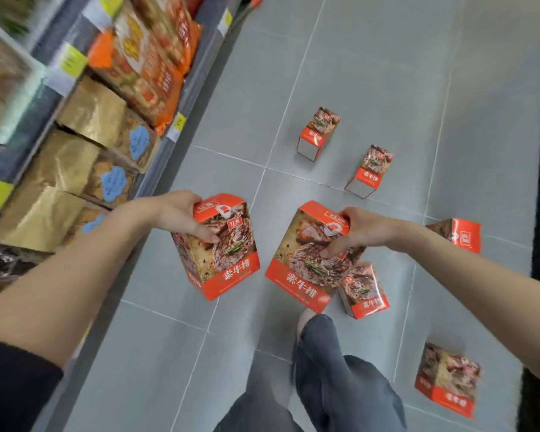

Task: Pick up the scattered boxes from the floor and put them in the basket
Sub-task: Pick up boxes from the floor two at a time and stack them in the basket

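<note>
Overall, a grey tiled floor occupied most of the view. The reference item for this record was the right-hand box, an orange carton printed with a meat picture and held clear of the floor.

A shelf unit ran well to the left of the right-hand box, stocked with gold packets and orange packets. The person's trouser leg lay directly below that box.

The left-hand box, of matching print, was held just left of the reference item, apart from it.

Five further boxes stood or lay on the floor:
- nearest box, below and to the right;
- small box, just beside the lower right corner, contact not determinable;
- side box, to the right, partly behind the right forearm;
- second far box, above right, upright;
- farthest box, above, upright.

The right hand gripped the top of the right-hand box, fingers curled over the upper edge and thumb pressed on the front face. The left hand gripped the left-hand box in the same manner.

Yellow price labels were fixed on the shelf rim, upper left of the reference item.
</note>
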`<state>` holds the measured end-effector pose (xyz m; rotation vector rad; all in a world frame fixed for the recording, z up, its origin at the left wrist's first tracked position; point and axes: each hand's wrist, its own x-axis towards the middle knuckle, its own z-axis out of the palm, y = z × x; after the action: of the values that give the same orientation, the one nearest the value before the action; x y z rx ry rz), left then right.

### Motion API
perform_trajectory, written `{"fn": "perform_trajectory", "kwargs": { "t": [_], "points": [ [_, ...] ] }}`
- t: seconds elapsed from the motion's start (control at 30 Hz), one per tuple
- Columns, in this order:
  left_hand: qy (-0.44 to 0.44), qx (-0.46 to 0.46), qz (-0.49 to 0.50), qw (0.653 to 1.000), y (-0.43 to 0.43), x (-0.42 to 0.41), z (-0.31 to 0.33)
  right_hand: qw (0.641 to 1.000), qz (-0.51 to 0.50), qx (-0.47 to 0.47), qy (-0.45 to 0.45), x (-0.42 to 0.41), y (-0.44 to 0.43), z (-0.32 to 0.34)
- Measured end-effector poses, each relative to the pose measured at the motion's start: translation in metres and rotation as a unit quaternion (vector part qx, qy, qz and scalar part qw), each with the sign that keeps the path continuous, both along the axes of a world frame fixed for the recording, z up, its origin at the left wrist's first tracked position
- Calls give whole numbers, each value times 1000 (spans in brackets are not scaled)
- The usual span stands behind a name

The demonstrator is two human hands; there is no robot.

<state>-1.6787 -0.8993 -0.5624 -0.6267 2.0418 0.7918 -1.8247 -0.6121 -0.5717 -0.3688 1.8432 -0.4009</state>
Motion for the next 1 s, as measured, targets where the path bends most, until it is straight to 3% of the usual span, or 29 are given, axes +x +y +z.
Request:
{"fn": "perform_trajectory", "kwargs": {
  "t": [0.3,0.57,0.77,1.0],
  "points": [
    [59,-22,110,992,-22,88,253,987,151,-44,34,6,-81,251],
    [126,-90,291,944,20,229,385,921,352,-152,70,73,-165,366],
    [103,-206,407,884,113,335,435,803,549,-224,55,177,-199,412],
    [31,-251,575,778,255,456,465,608,715,-312,148,331,-174,434]
  ]
}}
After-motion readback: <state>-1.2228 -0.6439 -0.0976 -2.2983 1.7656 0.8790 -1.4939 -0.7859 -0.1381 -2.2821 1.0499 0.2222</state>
